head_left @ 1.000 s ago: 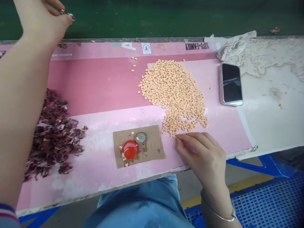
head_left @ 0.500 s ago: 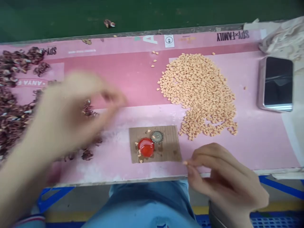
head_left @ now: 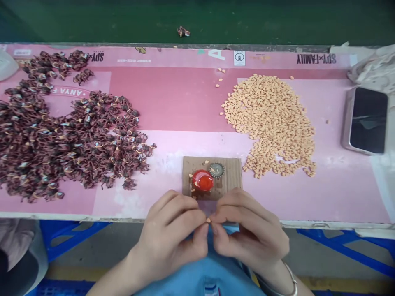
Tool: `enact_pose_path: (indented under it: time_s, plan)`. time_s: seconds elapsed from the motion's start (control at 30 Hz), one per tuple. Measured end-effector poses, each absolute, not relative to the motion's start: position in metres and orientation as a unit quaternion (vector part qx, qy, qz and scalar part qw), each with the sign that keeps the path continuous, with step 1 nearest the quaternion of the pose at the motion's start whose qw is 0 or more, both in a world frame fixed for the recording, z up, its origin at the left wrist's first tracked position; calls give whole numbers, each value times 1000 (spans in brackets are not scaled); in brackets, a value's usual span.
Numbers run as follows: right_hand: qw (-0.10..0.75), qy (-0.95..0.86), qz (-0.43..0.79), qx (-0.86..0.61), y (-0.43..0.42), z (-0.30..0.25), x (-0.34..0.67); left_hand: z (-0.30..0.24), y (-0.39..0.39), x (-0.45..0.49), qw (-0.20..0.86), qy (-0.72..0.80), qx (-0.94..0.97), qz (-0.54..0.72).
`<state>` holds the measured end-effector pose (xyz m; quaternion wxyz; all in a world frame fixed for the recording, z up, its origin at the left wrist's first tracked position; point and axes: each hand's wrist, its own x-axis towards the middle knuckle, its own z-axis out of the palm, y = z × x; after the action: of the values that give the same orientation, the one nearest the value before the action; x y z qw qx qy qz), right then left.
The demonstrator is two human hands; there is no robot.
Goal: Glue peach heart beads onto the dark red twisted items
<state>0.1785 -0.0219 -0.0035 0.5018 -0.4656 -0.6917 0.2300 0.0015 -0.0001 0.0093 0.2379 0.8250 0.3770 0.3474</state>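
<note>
In front of my body, over the table's near edge, my left hand (head_left: 179,230) and my right hand (head_left: 249,230) meet fingertip to fingertip. Both are closed in a pinch, with a small peach-coloured piece (head_left: 208,220) between their tips. Fingers hide most of it. Just beyond lies a brown cardboard piece (head_left: 233,172), bearing a glossy red round cap or dish (head_left: 203,181), a metal bottle cap (head_left: 217,169) and several loose peach bits. A large heap of similar small peach pieces (head_left: 271,119) spreads to the right. On the left is a pile of tiny dark reddish-brown figure-like parts (head_left: 77,144).
A pink printed sheet (head_left: 166,98) covers the table. At the right lies a phone-like device (head_left: 367,119) beside crumpled pale wrapping (head_left: 375,68). One dark part (head_left: 183,31) rests on the green surface (head_left: 247,22) beyond. Blue supports (head_left: 342,250) show below the edge.
My left hand has come from beside the dark pile to the middle and met my right hand. My right hand moved left with the peach piece. The view has shifted slightly left.
</note>
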Motion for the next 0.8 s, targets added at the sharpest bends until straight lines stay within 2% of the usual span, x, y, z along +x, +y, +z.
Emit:
enact_pose_path:
  time_s: [0.33,0.43,0.53,0.67,0.73,0.8]
  plan:
    - [510,-656,240,-502,-19,-8,178,6,19,-17,190,422,827,320]
    - [496,-656,243,-514,-22,-12,187,3,14,-26,217,436,802,345]
    - [489,-640,201,-557,-29,-17,208,-4,7,-41,194,490,758,385]
    - [408,-679,109,-601,-42,-19,239,-13,13,-65,84,513,783,341]
    - [354,-720,92,-590,-48,-17,245,-17,22,-72,25,530,799,285]
    - [313,-754,98,-569,-54,-17,242,-20,31,-73,13,560,797,225]
